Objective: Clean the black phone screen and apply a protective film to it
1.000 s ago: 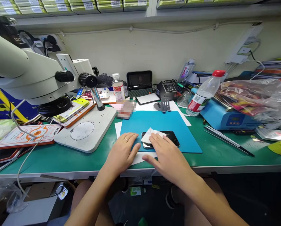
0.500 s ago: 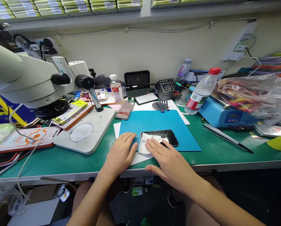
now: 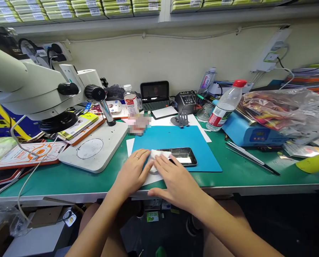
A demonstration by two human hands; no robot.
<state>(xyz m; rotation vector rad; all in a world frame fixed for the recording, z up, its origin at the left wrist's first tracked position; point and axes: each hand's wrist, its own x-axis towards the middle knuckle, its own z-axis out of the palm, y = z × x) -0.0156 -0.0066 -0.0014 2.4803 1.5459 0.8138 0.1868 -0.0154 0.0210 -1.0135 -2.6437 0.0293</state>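
Observation:
A black phone (image 3: 182, 156) lies screen-up on a blue mat (image 3: 175, 141) on the green bench. My right hand (image 3: 172, 176) lies flat, fingers stretched out, pressing a white cloth (image 3: 157, 156) onto the phone's left end. My left hand (image 3: 134, 171), a ring on one finger, rests flat and open on the mat just left of the phone, its fingertips touching the cloth's edge. Most of the cloth is hidden under my right fingers.
A white microscope (image 3: 33, 89) with its base plate (image 3: 94, 146) stands at the left. Behind the mat are a small bottle (image 3: 129, 100), a small screen (image 3: 154, 92) and a soldering station (image 3: 186, 101). A water bottle (image 3: 223, 105), a blue heater (image 3: 252, 132), a plastic bag (image 3: 285, 107) and tweezers (image 3: 252, 159) sit at the right.
My right hand has slid the white cloth leftward along the phone, from its middle to its left end, uncovering more of the screen. My left hand has stayed put.

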